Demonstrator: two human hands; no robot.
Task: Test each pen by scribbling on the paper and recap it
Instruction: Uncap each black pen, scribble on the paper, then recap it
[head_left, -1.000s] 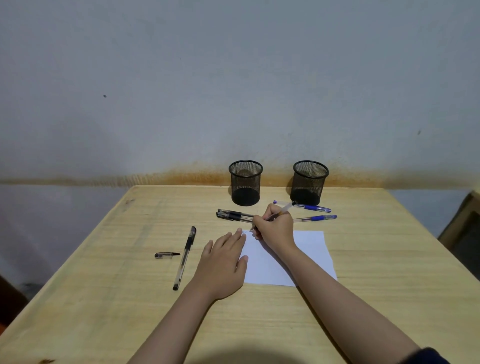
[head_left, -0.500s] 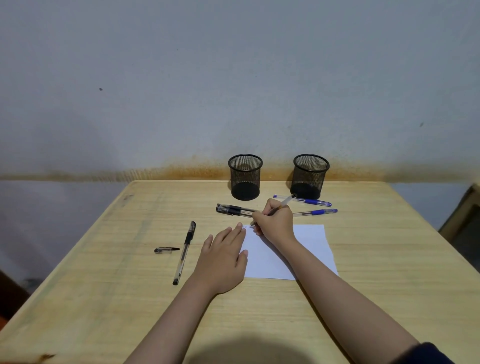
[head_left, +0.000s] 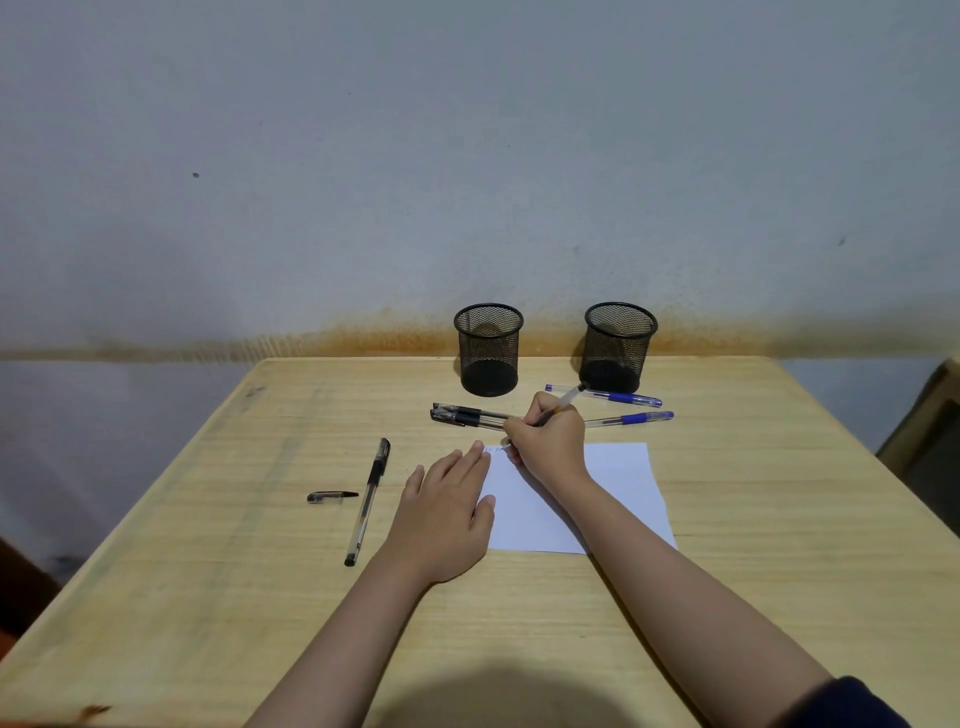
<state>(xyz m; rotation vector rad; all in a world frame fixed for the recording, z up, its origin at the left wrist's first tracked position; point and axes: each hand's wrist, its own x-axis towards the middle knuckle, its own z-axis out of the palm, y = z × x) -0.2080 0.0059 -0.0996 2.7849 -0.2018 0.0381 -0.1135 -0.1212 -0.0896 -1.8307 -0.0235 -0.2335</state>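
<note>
Scribble test under way — risk noted.
Our right hand (head_left: 549, 441) grips the clear black-ink pen (head_left: 563, 402), tip on the white paper sheet (head_left: 618, 488); our left hand (head_left: 447, 512) lies flat and empty, pinning its edge — easing off could let the sheet slide.

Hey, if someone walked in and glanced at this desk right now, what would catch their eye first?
Most likely the right hand writing with a pen at the far left corner of the white paper, while the left hand lies flat on the sheet's left edge. Next, the two black mesh cups at the wall, and a loose cap lying left of a black pen.
</note>
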